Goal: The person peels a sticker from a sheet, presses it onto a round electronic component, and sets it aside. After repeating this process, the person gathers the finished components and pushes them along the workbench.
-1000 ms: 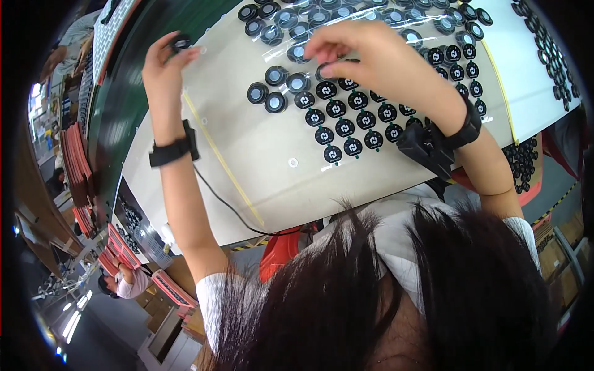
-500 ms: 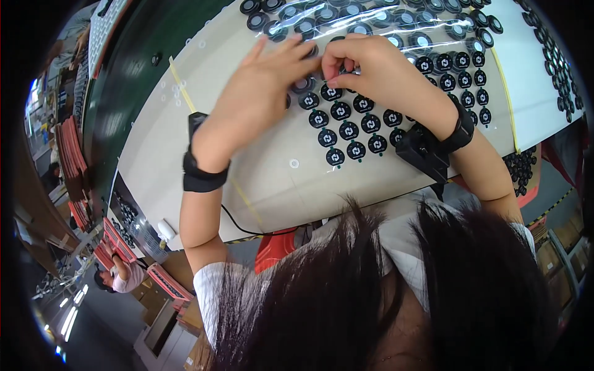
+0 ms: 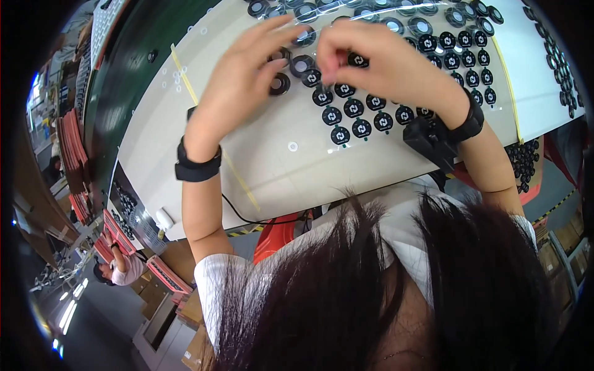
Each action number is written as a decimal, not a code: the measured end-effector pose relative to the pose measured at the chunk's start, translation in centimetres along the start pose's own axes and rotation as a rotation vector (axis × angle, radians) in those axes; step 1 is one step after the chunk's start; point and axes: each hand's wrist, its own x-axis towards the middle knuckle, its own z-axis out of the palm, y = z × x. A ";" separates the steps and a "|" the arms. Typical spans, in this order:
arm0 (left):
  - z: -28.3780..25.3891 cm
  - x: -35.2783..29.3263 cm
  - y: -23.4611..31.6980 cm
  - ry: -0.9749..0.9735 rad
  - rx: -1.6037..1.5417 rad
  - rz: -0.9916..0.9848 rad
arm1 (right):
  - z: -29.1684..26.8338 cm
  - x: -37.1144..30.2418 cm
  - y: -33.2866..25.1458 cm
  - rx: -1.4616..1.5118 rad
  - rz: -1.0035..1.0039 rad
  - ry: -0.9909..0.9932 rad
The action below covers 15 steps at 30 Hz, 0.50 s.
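My left hand (image 3: 234,86) is over the table with its fingers apart. Its thumb and fingertips are beside a black round part (image 3: 279,84) and another just above, and whether they touch is unclear. My right hand (image 3: 377,60) is pinched at the left edge of rows of flat black discs (image 3: 353,107) with white marks and small green tabs. What its fingertips hold is blurred and cannot be made out. Just left of those fingertips lies a black ring-shaped part (image 3: 302,64) with a grey centre. Both wrists wear black straps, the right one with a black box.
More black round parts (image 3: 421,26) with pale centres lie at the far side under shiny clear film. A small white ring (image 3: 292,146) rests on the beige tabletop (image 3: 247,170). Yellow tape (image 3: 184,74) and a black cable (image 3: 238,217) are on the left. A person (image 3: 117,266) sits farther left.
My left hand has drawn left, away from my right hand, uncovering black round parts. My right hand stays pinched, close to the same place. The whole view has shifted slightly.
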 end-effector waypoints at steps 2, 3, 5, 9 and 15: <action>-1.2 -0.9 -0.3 0.058 -0.054 -0.142 | -1.3 0.2 -0.8 0.032 0.087 0.004; -1.6 -1.5 -0.5 0.059 -0.051 -0.144 | -2.0 0.5 -1.4 0.069 0.164 0.007; -2.0 -2.8 -1.1 0.000 -0.118 -0.274 | -2.3 0.7 -1.8 0.107 0.239 0.010; -0.5 -3.7 -1.7 -0.039 -0.205 -0.364 | -2.1 0.6 -2.0 0.020 0.222 0.065; 0.8 -3.9 -1.6 0.019 -0.230 -0.393 | -1.9 1.0 -2.3 -0.057 0.245 0.081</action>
